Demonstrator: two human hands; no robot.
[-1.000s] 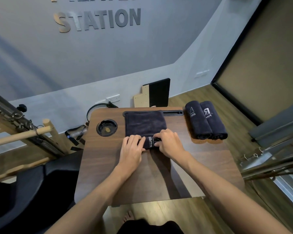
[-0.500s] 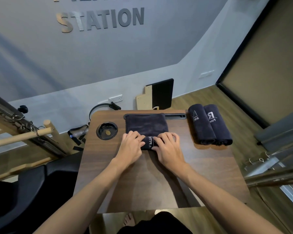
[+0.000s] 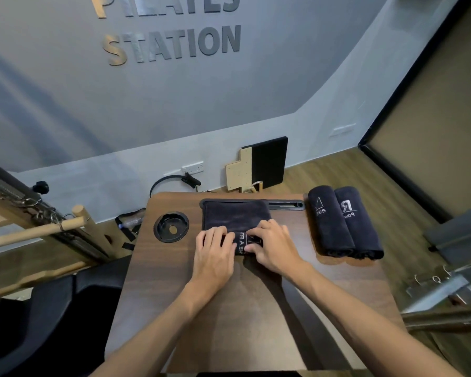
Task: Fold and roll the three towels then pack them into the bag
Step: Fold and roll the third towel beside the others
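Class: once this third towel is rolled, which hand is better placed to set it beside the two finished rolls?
Probably the right hand: it already grips the third towel on the side nearer the two finished rolls. The left hand would have to cross over.

A grey painted wall bears raised metallic letters reading "STATION". Below it runs a pale lower wall band with a white socket plate. The dark wood-grain worktop stands on a wood-plank floor; a black panel leans against the wall.
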